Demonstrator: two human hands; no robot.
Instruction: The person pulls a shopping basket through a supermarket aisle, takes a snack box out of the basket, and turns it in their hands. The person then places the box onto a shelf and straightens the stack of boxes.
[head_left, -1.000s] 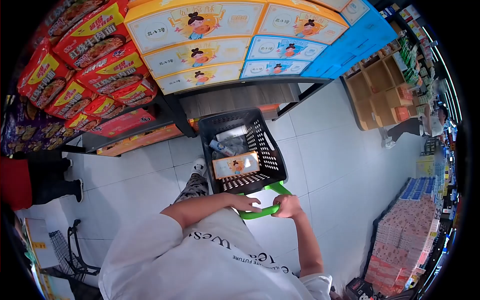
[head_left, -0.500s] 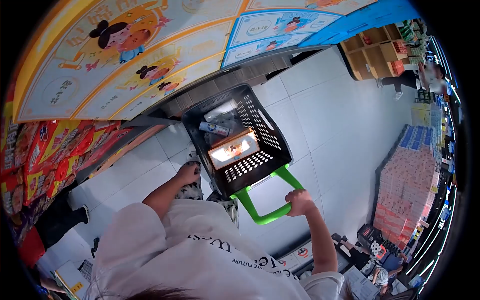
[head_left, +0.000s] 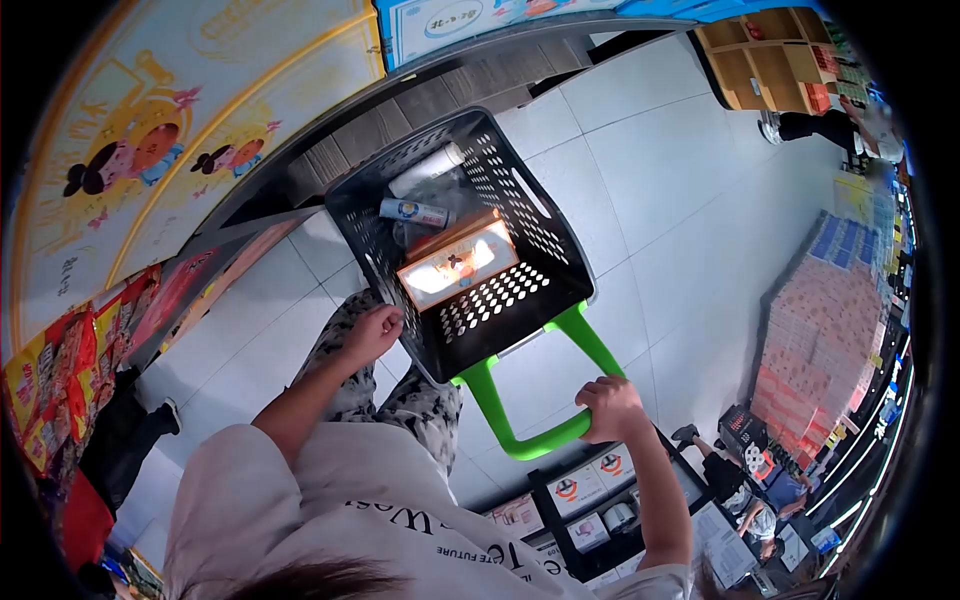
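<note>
Right now, I see a black perforated basket (head_left: pixel 470 340) at the centre of the frame, tilted, its green handle (head_left: pixel 545 443) reaching toward the lower middle. Of what lies inside it, an orange-edged box (head_left: pixel 460 265) takes up the most room, its pale printed face turned up and catching glare. Beyond it is a white cylindrical item (head_left: pixel 427 170), and between them a smaller white-and-blue cylinder (head_left: pixel 414 212) lies on its side, with clear crinkled plastic around it.

My right hand (head_left: pixel 610 408) is closed around the handle at its right corner. My left hand (head_left: pixel 375 333) is curled narrow just beside the basket's left wall; I can't tell whether it touches the wall or has anything inside it.

Under all this spreads a pale tiled floor (head_left: pixel 690 215). Large printed cartons (head_left: pixel 130 170) fill the upper left, above the edge of a dark shelf (head_left: pixel 400 120). A tall stack of pink packs (head_left: pixel 815 350) stands at the right, and a wooden shelf unit (head_left: pixel 765 65) is at the upper right, with a person (head_left: pixel 870 130) near it. Red and yellow packets (head_left: pixel 60 385) crowd the lower left, and a black rack (head_left: pixel 560 510) of boxes sits at the bottom centre.
</note>
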